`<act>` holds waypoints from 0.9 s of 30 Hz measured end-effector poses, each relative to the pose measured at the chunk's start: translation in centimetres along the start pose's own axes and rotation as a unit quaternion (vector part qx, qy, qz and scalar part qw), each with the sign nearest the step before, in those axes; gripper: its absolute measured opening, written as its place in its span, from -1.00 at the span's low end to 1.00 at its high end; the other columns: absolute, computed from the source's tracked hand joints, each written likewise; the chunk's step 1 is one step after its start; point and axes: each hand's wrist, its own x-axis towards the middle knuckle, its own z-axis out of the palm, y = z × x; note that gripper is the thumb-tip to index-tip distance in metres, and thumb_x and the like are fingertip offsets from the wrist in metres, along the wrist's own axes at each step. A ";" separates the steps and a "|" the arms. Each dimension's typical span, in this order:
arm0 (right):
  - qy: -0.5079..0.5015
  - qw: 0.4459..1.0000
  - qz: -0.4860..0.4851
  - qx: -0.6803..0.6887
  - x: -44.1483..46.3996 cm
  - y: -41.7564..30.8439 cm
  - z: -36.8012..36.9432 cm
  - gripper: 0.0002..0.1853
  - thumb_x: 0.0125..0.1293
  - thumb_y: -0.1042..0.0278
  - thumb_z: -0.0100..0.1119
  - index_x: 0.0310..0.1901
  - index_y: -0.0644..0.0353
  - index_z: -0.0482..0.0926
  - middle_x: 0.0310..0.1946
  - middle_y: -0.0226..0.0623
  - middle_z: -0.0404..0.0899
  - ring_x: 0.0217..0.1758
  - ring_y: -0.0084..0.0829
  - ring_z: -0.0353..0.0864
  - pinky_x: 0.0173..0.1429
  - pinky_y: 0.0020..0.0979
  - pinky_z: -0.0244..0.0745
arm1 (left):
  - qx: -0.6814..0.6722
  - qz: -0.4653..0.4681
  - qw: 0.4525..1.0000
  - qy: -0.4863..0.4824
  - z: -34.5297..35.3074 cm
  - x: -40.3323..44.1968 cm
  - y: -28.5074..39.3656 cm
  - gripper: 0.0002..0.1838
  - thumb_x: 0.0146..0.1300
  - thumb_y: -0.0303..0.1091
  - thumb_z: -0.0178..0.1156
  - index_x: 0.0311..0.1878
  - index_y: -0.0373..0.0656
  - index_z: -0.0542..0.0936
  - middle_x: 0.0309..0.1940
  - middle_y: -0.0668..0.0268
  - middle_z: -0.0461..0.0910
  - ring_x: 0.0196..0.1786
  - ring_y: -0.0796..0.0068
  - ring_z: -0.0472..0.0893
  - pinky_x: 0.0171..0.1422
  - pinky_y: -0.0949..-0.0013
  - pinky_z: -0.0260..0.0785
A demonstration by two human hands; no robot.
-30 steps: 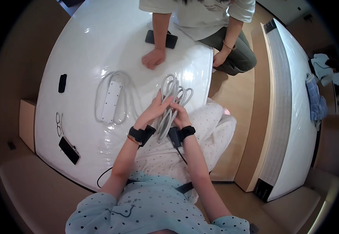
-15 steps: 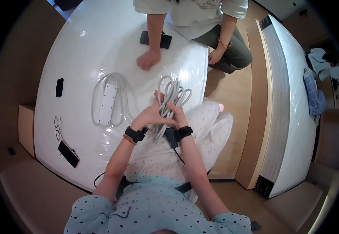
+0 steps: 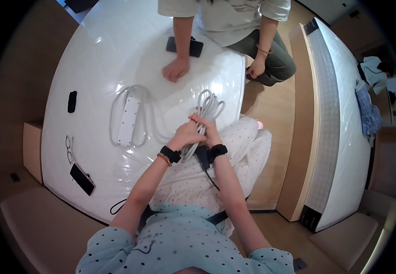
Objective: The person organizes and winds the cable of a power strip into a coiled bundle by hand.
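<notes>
A bundle of grey-white power cable (image 3: pixel 211 108), folded into several long loops, is held above my lap. My right hand (image 3: pixel 212 132) is closed around the middle of the bundle. Against its left side, my left hand (image 3: pixel 188 134) is closed too, its fingers meeting the right hand's at the cable. From the bundle a length of cable runs left to a white power strip (image 3: pixel 128 121) lying on the plastic-covered mattress (image 3: pixel 93 68). Loose cable curves around the strip. The lower ends of the loops are partly hidden behind my hands.
Across from me another person (image 3: pixel 234 27) leans one hand (image 3: pixel 176 69) on the mattress beside a black phone (image 3: pixel 191 47). Toward the left lie a small black item (image 3: pixel 72 101), glasses (image 3: pixel 69 148) and another phone (image 3: pixel 82 179). A second mattress (image 3: pixel 332 137) stands beyond the floor gap.
My left hand has closed in from a spread grasp, and the loops are squeezed into a narrower bundle. Both hands have shifted slightly right in view.
</notes>
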 end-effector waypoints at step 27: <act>0.041 0.992 0.055 0.108 0.7 0.1 -0.9 -0.82 0.08 0.42 0.16 -0.31 0.30 0.45 -0.50 -0.30 0.44 -0.40 -0.46 0.47 -0.26 -0.45 0.44 | -0.337 -0.241 0.867 0.277 -14.8 -7.1 -15.7 -0.48 0.06 -0.03 0.24 -0.08 -0.31 0.54 -0.27 0.28 0.57 -0.21 0.40 0.52 -0.09 0.34 0.32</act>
